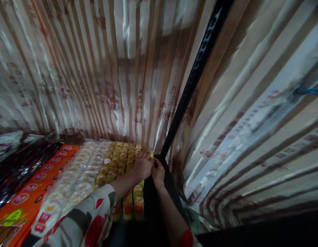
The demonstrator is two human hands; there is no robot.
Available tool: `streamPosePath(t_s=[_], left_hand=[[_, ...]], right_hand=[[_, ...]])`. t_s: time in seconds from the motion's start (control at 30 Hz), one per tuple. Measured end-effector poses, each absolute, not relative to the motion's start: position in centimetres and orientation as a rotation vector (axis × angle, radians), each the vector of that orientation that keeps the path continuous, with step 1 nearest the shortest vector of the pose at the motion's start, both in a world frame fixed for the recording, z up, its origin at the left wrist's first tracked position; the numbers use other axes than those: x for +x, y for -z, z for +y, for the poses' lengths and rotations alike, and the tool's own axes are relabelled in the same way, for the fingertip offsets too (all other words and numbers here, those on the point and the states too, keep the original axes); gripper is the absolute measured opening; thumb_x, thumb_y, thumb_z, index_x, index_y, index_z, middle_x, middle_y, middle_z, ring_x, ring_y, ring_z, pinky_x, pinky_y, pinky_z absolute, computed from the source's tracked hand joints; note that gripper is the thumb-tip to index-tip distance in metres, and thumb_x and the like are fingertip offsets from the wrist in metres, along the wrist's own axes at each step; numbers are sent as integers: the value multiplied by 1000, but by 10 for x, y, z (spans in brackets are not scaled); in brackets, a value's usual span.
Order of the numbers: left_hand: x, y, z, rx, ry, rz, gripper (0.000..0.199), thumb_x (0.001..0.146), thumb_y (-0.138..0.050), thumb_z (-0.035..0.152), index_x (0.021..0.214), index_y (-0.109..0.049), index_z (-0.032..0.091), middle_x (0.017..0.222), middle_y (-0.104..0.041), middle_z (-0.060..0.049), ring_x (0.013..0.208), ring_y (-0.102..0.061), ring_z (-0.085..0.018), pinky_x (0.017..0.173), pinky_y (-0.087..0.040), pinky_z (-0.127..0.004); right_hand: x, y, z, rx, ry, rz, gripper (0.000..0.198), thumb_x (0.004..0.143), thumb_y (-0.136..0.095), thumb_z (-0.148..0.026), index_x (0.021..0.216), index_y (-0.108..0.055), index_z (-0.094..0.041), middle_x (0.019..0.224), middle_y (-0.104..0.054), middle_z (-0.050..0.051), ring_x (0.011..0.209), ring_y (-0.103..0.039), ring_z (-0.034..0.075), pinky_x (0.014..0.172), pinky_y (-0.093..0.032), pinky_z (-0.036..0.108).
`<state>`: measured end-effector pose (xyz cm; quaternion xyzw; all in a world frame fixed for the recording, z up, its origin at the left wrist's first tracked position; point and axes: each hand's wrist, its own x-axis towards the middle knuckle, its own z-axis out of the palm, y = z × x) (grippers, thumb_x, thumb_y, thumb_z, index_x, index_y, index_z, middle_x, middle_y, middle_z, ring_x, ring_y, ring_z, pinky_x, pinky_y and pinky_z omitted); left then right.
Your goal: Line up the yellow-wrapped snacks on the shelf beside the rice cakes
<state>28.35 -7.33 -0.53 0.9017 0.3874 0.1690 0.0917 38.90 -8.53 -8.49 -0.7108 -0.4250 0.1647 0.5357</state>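
Note:
At the back end of the rows, my left hand (pixel 143 167) is closed with bent fingers on a small yellow-wrapped packet (pixel 151 154). Close against it on the right, my right hand (pixel 158 172) has its fingers pinched together at the edge of that packet. The fingertips are partly hidden and the picture is dim. Several rows of yellow-wrapped packets (pixel 115 160) lie under and beside my left forearm. The near ends of two rows show orange labels below that forearm.
Left of the yellow rows lie clear-wrapped pale packs (pixel 80 171), orange packages (pixel 35 187) and dark shiny packs (pixel 22 164). Striped plastic sheeting (pixel 128 75) hangs behind and to the right. A black slotted upright (pixel 192 79) stands at the corner of the black shelf (pixel 152 202).

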Motion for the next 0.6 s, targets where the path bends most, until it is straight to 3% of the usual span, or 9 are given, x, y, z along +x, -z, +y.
streamPosePath(t_s=[0.2, 0.4, 0.6], left_hand=[[298, 29, -56, 2653, -448, 1203, 44, 79, -34, 8, 119, -54, 8, 129, -51, -17, 128, -35, -27, 109, -16, -50], [300, 42, -45, 2621, -438, 1300, 45, 80, -31, 6, 121, -50, 4, 129, -49, -21, 128, -34, -29, 107, -16, -55], [293, 38, -40, 2618, -359, 1354, 43, 81, -31, 7, 118, -50, -6, 127, -47, -28, 127, -35, -32, 108, -14, -50]], right_hand=[[389, 89, -58, -1664, -422, -1039, 39, 70, -46, -44, 88, -67, -16, 81, -67, 7, 71, -60, 19, 69, -45, 30], [386, 82, -46, -1662, -454, -1073, 32, 70, -50, -42, 91, -62, -20, 73, -65, 1, 62, -57, 16, 61, -43, 27], [380, 87, -38, -1641, -449, -1148, 24, 72, -46, -42, 76, -57, -22, 69, -60, -1, 62, -54, 15, 62, -42, 26]])
